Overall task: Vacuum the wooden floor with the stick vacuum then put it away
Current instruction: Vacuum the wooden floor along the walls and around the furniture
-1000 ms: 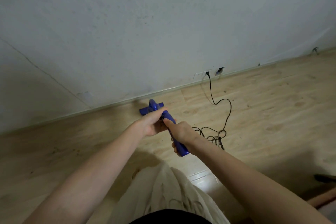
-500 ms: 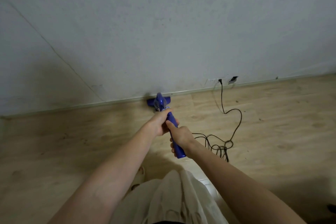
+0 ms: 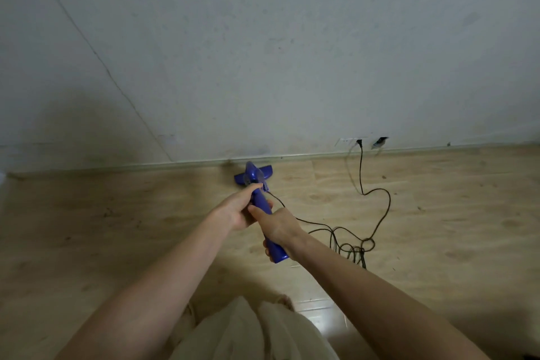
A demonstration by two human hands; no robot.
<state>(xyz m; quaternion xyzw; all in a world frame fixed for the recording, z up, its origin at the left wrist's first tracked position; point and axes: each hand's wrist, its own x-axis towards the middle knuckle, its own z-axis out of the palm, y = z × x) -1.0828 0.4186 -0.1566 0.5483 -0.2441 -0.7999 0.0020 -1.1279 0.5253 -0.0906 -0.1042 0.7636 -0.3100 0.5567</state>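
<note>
Left hand (image 3: 238, 211) and right hand (image 3: 279, 226) both gripping blue plastic stick vacuum (image 3: 261, 202), floor head at grey wall (image 3: 263, 52) baseboard, black power cord (image 3: 375, 213) right of vacuum on light wooden floor (image 3: 117, 228)

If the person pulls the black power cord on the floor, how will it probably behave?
The black cord is probably floppy: it lies in loose curves. It may snag rather than slide freely, since part is bunched in a tangle. A hard pull would likely strain the plug at the wall.
</note>
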